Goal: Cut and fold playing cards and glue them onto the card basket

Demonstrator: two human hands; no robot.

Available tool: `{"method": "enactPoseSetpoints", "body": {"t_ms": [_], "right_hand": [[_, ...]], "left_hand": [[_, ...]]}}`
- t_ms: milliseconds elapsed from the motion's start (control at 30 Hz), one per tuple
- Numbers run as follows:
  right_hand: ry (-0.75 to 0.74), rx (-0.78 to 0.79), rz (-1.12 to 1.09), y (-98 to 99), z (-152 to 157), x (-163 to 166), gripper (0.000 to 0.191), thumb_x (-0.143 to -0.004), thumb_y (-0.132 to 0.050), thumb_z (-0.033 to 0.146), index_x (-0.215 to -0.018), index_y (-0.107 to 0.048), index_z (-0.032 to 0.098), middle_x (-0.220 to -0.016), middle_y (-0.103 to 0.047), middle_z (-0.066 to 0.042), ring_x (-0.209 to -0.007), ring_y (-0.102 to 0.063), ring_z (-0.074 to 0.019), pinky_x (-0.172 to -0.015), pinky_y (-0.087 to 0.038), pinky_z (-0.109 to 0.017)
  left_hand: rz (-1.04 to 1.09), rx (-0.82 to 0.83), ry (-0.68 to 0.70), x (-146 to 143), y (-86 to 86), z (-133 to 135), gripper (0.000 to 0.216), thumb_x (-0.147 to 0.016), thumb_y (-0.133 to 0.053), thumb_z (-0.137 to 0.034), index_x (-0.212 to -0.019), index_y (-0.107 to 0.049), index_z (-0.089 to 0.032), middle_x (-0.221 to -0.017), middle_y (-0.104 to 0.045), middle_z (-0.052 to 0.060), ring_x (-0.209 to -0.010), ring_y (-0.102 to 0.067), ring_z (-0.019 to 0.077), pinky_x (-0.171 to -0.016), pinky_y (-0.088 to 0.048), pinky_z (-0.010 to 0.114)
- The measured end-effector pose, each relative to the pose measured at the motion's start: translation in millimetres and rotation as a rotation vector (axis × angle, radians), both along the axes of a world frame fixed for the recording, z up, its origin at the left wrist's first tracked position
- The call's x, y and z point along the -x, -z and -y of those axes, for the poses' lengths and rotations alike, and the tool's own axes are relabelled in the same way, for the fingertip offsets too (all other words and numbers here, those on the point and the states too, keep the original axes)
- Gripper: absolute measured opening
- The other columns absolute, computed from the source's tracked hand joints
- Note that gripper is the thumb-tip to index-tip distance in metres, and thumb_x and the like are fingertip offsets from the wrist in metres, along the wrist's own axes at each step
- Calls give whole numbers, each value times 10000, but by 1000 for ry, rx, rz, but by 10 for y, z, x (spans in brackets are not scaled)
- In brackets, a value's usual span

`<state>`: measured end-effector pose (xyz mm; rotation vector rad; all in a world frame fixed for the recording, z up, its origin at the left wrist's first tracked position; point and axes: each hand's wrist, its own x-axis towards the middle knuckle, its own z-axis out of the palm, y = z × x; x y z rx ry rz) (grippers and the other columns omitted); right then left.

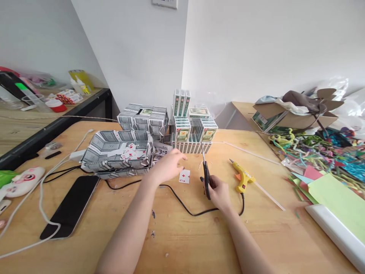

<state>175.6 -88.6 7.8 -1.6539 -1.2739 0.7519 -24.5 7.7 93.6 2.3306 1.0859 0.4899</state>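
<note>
The person's left hand [170, 166] is half open: the fingers bend loosely, with a gap between them and the thumb, and I see nothing held there. It hovers just beside a small piece of playing card [184, 176] with red diamonds, which lies flat around the middle of the tabletop [182, 239]. Whether a fingertip touches the wood, I cannot tell.

The right hand [217, 190] is closed around the black handles of the scissors [205, 167]. Their blades point away from the person, to the far edge of the tabletop; I cannot tell if the blades are fully together.

To the right of this hand, nearer to the right edge, lies a yellow glue gun [243, 177], with a clear stick [269, 196] coming from its back. Its black cable [182, 203] passes in front of the card piece.

Toward the far edge stand green-and-white card boxes [182, 131], stacked in steps. To the left of them, near the far left corner, is a tray made of folded cards [99, 148], with loose cards [132, 151] inside. A dark phone [71, 205] lies close to the left edge.
</note>
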Motion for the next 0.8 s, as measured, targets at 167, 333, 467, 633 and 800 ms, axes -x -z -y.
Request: {"method": "enactPoseSetpoints", "body": {"t_ms": [167, 333, 467, 633, 800], "right_hand": [[112, -115, 448, 28, 15, -131, 198, -720, -545, 405, -713, -553, 208, -620, -597, -18, -550, -534, -165, -520, -404, -268], [120, -94, 594, 68, 0, -154, 207, -731, -515, 328, -887, -572, 204, -840, -642, -63, -717, -597, -213, -612, -458, -316], [70, -179, 640, 110, -24, -170, 203, -734, -500, 258, -913, -572, 196, -885, -626, -83, -818, -587, -232, -681, -472, -343], [37, -240, 642, 117, -48, -198, 185, -752, -491, 227, -910, -580, 191, -880, -611, -90, -854, -557, -240, -730, -473, -374], [21, -327, 571, 24, -38, -142, 143, -783, -497, 245, -858, -610, 200, -847, -611, -92, -845, -551, -236, -762, -471, -390]], "left_hand": [[-304, 139, 15, -255, 419, -6, 418, -610, -569, -87, -1017, -556, -185, -1159, -455, 100, -945, -557, 214, -745, -426, 282], [-341, 153, -24, -235, 539, -77, 314, -627, -582, -135, -934, -543, -190, -1109, -515, 101, -933, -558, 230, -701, -412, 295], [-288, 176, -61, -218, 554, -103, 226, -614, -579, -130, -829, -552, -194, -1032, -568, 89, -882, -563, 215, -649, -391, 277], [-196, 209, -40, -169, 545, -151, 116, -619, -535, -106, -685, -570, -195, -767, -629, 42, -708, -569, 177, -575, -357, 250], [85, 489, 45, -110, 535, -216, 54, -665, -526, -207, -655, -576, -189, -570, -600, -4, -467, -526, 125, -465, -350, 230]]}}
